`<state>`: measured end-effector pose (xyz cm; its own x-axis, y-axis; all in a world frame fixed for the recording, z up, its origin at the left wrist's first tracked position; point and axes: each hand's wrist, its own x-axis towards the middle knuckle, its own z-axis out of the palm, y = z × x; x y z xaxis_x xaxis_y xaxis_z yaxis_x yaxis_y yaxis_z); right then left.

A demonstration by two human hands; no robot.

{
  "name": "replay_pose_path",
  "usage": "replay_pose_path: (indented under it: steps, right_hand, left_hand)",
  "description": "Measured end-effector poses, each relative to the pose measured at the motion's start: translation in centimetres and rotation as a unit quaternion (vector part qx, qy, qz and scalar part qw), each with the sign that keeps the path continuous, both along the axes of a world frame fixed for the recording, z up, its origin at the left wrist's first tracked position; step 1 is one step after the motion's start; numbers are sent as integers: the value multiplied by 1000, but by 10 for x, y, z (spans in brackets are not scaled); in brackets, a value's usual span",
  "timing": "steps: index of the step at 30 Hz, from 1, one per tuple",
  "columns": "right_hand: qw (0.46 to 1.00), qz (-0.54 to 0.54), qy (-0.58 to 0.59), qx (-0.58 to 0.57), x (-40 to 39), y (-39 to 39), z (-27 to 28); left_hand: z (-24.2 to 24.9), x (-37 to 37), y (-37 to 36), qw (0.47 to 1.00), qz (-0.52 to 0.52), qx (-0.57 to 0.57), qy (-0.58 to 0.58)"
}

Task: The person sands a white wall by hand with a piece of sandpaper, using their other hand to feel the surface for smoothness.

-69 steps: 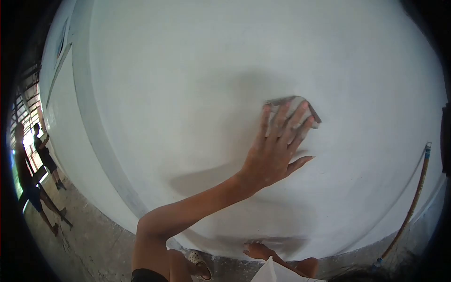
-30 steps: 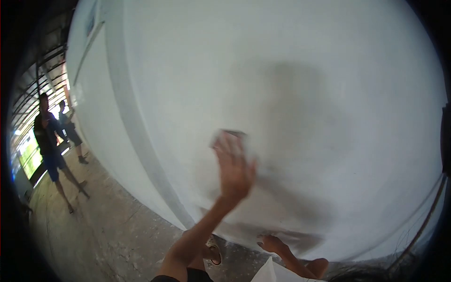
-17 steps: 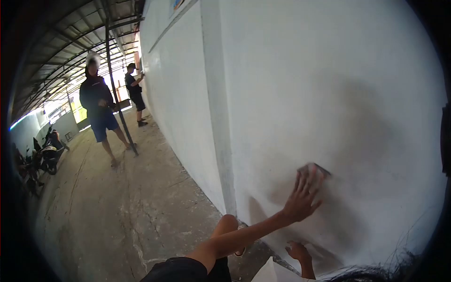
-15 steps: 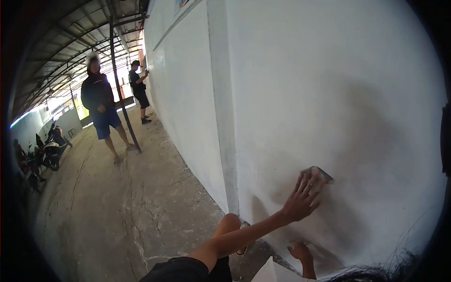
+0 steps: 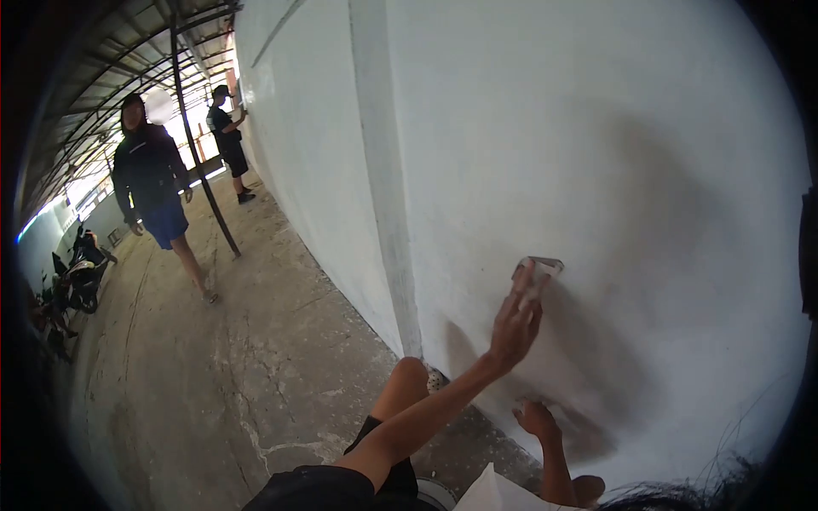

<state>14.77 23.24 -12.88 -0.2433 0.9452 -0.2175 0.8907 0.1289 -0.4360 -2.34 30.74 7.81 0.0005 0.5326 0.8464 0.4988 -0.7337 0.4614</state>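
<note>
1. The sanding pad [image 5: 538, 268] lies flat against the white wall [image 5: 648, 153], low down, pressed there by the left hand [image 5: 516, 319] with fingers stretched over it.
2. The right hand [image 5: 535, 419] rests near the foot of the wall, fingers curled, holding nothing that shows.
3. The wall looks smooth and evenly white around the pad; how much remains unsanded cannot be judged.
4. Two people [image 5: 153, 183] stand farther along the concrete floor [image 5: 213, 383].

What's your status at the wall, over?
Left hand pressing sanding pad flat on white wall. Right hand braced low on wall. Nothing blocking.
</note>
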Motion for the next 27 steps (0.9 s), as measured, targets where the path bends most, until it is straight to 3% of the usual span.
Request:
replay_pose_path:
  steps: [6,8,14,16,18,19,20,21,22,23,24,26,27]
  right_hand:
    - [1000,-16,12,5,-13,16,5]
    - [1000,3,7,12,2,-10,3]
    - [999,-23,31,-15,7,-22,22]
    - [998,-30,52,16,11,-27,18]
    - [996,-39,71,45,11,-30,21]
    - [981,-33,180,63,11,-29,25]
    - [954,-26,286,86,11,-27,32]
    - [954,-40,285,86,10,-26,40]
    - [913,-100,392,57,8,-27,49]
    - [854,-160,494,27,7,-28,54]
    - [850,-177,495,25,6,-25,50]
    - [778,-172,603,31,14,-23,45]
    - [776,-180,603,30,11,-27,58]
  left_hand:
    - [13,-17,32,997,30,31,-56]
    - [21,-3,3,996,39,9,-84]
    - [11,-13,15,995,52,83,-10]
    - [3,-8,3,996,17,10,-83]
    - [-5,1,-25,970,-75,-154,-171]
    - [-21,5,-38,968,-90,-163,-167]
    - [-37,9,-51,941,-137,-245,-190]
    - [-50,13,-61,904,-181,-325,-210]
    - [-57,17,-71,900,-190,-334,-206]
    - [-61,20,-84,842,-248,-410,-248]
    - [-67,22,-91,771,-302,-483,-286]
    - [-86,33,-98,741,-305,-521,-293]
    - [-94,37,-100,729,-305,-534,-300]
